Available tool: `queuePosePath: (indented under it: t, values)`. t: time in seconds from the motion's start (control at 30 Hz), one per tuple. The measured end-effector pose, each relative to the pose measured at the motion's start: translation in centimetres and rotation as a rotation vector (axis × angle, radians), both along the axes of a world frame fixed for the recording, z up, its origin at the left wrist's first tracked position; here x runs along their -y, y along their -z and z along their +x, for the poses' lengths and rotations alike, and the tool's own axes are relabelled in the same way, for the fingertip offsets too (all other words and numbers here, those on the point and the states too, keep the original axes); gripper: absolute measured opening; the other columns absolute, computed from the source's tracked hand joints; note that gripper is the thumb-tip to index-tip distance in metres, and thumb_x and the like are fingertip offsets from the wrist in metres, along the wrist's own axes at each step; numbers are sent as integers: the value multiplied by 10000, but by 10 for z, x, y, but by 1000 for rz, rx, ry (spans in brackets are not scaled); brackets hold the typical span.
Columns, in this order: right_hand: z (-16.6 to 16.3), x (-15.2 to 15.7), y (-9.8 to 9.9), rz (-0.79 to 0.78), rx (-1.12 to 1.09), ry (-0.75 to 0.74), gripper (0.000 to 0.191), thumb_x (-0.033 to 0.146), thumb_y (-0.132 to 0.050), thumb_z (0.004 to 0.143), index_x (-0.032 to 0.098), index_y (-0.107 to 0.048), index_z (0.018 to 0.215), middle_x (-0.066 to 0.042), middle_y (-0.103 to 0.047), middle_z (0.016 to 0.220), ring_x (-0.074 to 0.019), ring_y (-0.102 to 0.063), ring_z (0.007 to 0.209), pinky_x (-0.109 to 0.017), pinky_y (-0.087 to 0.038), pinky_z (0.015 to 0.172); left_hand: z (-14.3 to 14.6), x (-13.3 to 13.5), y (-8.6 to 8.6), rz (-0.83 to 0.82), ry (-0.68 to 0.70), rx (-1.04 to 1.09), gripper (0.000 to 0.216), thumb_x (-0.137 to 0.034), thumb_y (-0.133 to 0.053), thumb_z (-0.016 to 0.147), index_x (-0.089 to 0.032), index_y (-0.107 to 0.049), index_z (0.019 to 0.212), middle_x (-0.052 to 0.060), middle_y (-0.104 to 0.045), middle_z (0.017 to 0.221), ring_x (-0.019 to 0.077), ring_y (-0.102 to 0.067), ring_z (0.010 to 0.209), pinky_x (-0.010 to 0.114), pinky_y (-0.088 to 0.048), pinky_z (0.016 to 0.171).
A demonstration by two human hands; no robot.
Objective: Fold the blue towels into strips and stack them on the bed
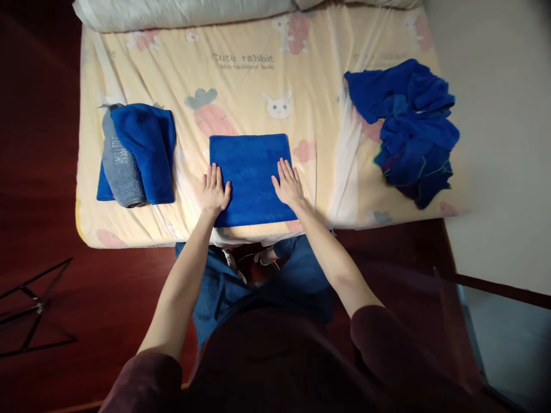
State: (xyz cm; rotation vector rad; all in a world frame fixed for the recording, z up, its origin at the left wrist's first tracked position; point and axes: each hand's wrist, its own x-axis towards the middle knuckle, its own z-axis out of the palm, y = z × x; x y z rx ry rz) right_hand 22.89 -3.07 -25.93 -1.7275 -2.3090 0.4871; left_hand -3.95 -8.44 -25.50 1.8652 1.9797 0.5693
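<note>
A folded blue towel [252, 172] lies flat near the front edge of the bed [241, 86]. My left hand [214, 191] rests flat on the towel's left edge, fingers stretched out and together. My right hand [287, 184] lies flat on the towel's right side, fingers stretched out. Neither hand grips anything.
A stack of folded cloths, blue and grey [135, 155], sits at the bed's left. A heap of loose blue towels [413, 129] lies at the right. A rolled quilt [185, 11] runs along the far edge. Dark red floor surrounds the bed; a black wire frame [30, 310] stands left.
</note>
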Motion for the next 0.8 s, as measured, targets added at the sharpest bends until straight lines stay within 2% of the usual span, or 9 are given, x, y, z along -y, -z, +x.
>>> queuePosePath:
  t: [0.1,0.23,0.33,0.43,0.6,0.8]
  values:
    - [-8,2,-6,-16,4,31,644,346,-306,1028,94,-228,1616,-120,-198,1683,-261,-121,1583,-580,-20,1281,6,7,-7,4,-5,-28,730,-487,-336,991,-112,-255,1612,126,-163,1684,259,-54,1576,502,-6,1292]
    - [-48,31,-14,34,22,-12,655,329,-330,1018,60,-242,1608,-129,-162,1683,-286,-57,1587,-595,23,1274,42,23,-11,43,69,-53,700,-444,-329,1000,-113,-262,1613,104,-151,1688,249,-10,1574,482,4,1301]
    - [-71,66,-11,26,24,-88,621,293,-283,1027,122,-234,1622,-71,-168,1686,-236,-59,1589,-524,-11,1297,72,40,-1,35,144,-38,650,-354,-280,1007,-106,-276,1608,102,-188,1679,233,-39,1573,465,-32,1307]
    - [-76,87,-1,14,16,-60,607,279,-253,1038,141,-215,1628,-63,-193,1682,-229,-90,1586,-521,-50,1298,86,56,13,43,129,-30,627,-314,-236,1017,-113,-271,1610,104,-212,1671,225,-88,1572,479,-58,1305]
    - [-59,92,9,83,-30,-56,617,346,-287,1059,75,-241,1611,-107,-195,1684,-240,-115,1584,-506,-63,1299,74,73,22,104,71,-35,639,-376,-294,1028,-110,-266,1609,105,-184,1679,252,-81,1576,516,-48,1298]
    - [0,103,14,109,-67,-4,666,428,-293,1064,99,-173,1631,-102,-169,1693,-254,-110,1585,-523,-58,1301,36,104,25,146,-4,-5,705,-464,-378,1017,-121,-245,1618,106,-158,1685,285,-110,1572,516,-59,1299]
